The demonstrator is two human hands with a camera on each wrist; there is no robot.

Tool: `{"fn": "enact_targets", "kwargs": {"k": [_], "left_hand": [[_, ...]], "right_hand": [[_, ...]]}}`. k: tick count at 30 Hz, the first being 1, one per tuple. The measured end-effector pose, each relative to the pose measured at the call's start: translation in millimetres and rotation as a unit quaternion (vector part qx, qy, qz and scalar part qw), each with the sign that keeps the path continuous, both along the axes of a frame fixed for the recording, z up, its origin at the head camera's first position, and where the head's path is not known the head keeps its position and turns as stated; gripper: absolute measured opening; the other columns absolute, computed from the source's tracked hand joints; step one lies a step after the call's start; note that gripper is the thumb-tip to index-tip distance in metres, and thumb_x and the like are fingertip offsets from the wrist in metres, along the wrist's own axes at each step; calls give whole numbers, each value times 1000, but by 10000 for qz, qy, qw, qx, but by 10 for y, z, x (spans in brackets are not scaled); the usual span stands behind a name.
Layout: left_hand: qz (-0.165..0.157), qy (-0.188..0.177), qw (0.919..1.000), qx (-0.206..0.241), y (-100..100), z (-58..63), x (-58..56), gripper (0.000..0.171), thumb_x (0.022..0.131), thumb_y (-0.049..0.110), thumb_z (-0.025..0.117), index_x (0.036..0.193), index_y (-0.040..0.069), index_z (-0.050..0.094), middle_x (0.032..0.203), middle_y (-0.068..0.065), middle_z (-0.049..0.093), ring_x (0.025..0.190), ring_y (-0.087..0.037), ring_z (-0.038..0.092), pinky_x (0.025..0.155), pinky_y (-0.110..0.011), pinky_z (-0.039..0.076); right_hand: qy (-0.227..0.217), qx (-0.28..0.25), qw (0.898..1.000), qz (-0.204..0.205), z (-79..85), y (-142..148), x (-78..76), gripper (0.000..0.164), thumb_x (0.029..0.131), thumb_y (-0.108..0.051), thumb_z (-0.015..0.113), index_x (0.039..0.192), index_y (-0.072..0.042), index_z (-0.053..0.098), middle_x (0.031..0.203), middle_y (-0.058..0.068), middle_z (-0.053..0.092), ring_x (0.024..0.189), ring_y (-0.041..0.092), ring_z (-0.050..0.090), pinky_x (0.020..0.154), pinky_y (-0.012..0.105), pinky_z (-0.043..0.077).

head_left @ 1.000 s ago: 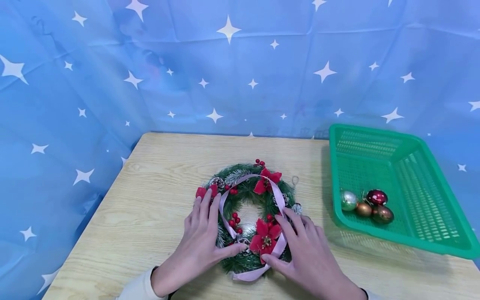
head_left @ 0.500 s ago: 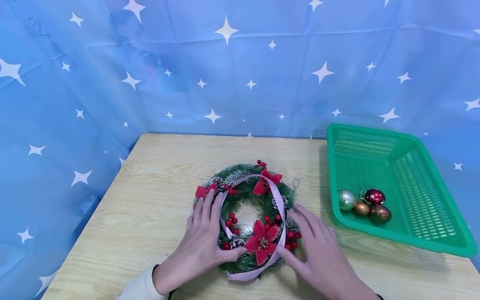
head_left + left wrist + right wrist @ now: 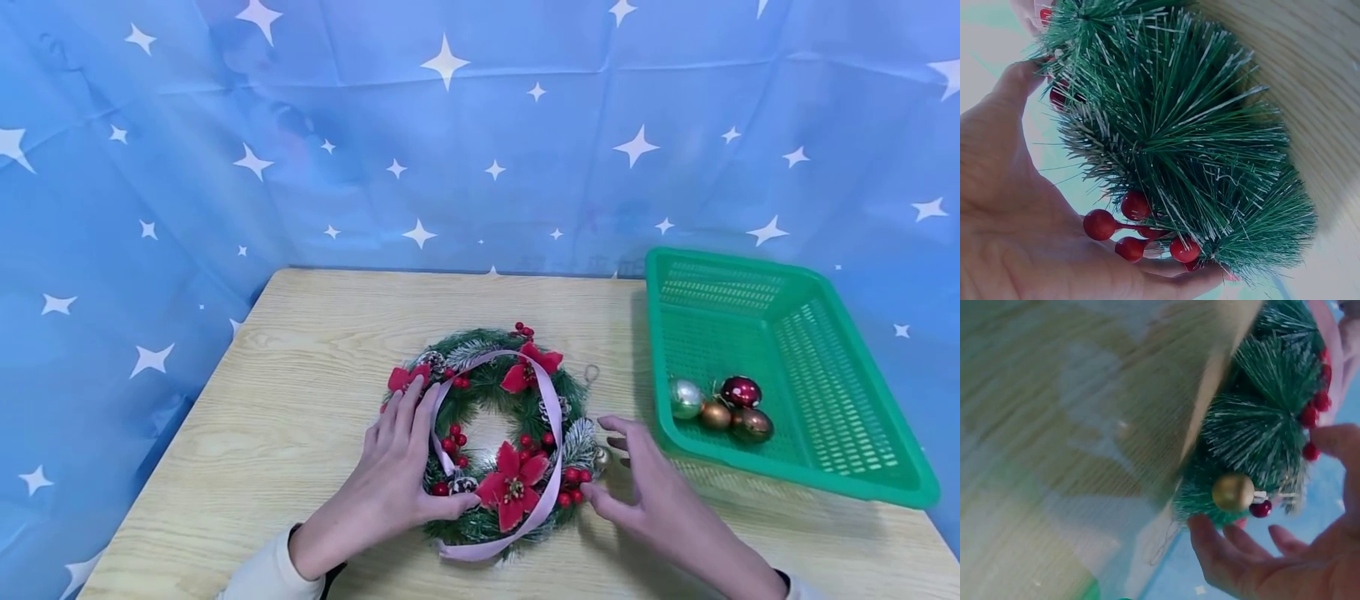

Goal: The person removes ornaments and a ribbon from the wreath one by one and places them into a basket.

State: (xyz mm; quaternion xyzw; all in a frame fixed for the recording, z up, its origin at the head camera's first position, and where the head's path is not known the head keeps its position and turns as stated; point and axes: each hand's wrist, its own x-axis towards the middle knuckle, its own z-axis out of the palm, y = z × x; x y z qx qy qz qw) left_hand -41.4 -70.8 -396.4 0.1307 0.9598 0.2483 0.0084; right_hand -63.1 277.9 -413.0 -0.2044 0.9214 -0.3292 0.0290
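A green Christmas wreath (image 3: 491, 387) lies flat on the table, dressed with red poinsettias (image 3: 512, 487), pine cones and red berries. A pale lilac ribbon (image 3: 551, 404) runs in a loose loop over it. My left hand (image 3: 393, 467) rests on the wreath's left side, fingers extended and thumb toward the front; needles and berries (image 3: 1129, 248) show beside its fingers in the left wrist view. Beyond the opposite edge, my right hand (image 3: 648, 487) holds nothing, its fingers spread and slightly bent. Its thumb is right at the berries (image 3: 1310, 451), and a gold ball (image 3: 1233, 492) sits near its fingertips.
At the right stands a green plastic basket (image 3: 817, 483) holding several shiny ornaments, among them a dark red one (image 3: 741, 391) and a silver one (image 3: 686, 398). A small wire loop (image 3: 592, 373) projects behind the wreath. A blue star-print cloth (image 3: 450, 125) hangs behind the wooden table (image 3: 322, 350).
My right hand has moved off the wreath to the right, uncovering berries, a frosted sprig and the gold ball. The left hand stays on the wreath, which has turned or shifted slightly.
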Motion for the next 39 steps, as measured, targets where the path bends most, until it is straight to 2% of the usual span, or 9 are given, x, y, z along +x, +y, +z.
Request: {"fn": "enact_targets", "kwargs": {"k": [5,8,11,15,22,27,32,36,39], "left_hand": [[-48,-77,10000,-2,-4,-4,-31,136,79,76,86,175,12,14,178,-22,12,159,-55,18,112,-84,27],[-51,-35,10000,-54,-10,-7,-37,136,78,76,86,175,12,15,178,-22,15,158,-56,19,111,-84,29],[-43,-36,10000,-52,-17,-6,-28,136,78,76,86,175,11,16,177,-23,15,158,-57,20,110,-84,29],[-6,-83,9999,136,-17,-8,-9,132,81,76,83,175,12,16,178,-23,13,159,-56,15,112,-84,25],[53,17,9997,254,-5,-26,-4,126,85,76,80,175,11,19,178,-24,13,161,-54,13,114,-84,22],[49,117,9998,131,-15,-21,4,129,82,78,81,174,10,20,176,-26,17,159,-56,17,112,-84,25],[122,105,9997,183,-61,-17,46,126,84,77,80,174,11,21,177,-25,17,160,-55,16,112,-85,23],[142,-35,9996,242,-68,-8,55,127,84,75,82,175,13,18,178,-24,14,161,-54,12,115,-84,21],[-59,-211,9991,375,5,1,-13,128,85,75,81,176,15,13,180,-21,9,163,-52,6,117,-82,17]], "right_hand": [[5,-292,9996,59,-37,26,-34,62,85,-1,88,137,-6,56,135,10,65,116,30,71,93,48,61],[37,-496,9988,-1,-67,15,-43,51,82,11,85,123,-9,62,120,3,68,100,21,75,84,35,63],[81,-491,9986,-158,-82,0,-33,44,84,10,85,116,-12,65,112,-3,69,92,15,76,79,29,63],[251,-408,9983,-322,-67,-5,-9,41,86,7,86,115,-14,66,109,-6,70,90,12,74,79,30,62],[1077,-490,9921,-419,35,13,40,42,86,4,88,120,-13,68,105,-11,70,90,9,71,74,32,62],[1616,-889,9825,-252,114,40,-10,45,85,8,87,121,-10,68,108,-10,71,89,8,71,74,21,59],[2158,-1276,9681,25,158,73,-139,47,80,14,85,121,-1,68,108,-2,73,87,11,73,78,14,56],[2257,-1343,9649,9,242,182,-206,45,82,14,83,123,2,69,109,4,73,90,8,74,77,13,56],[2222,-1257,9661,-394,365,403,-194,43,85,15,82,124,1,70,110,3,73,94,-3,72,77,11,55]]}}
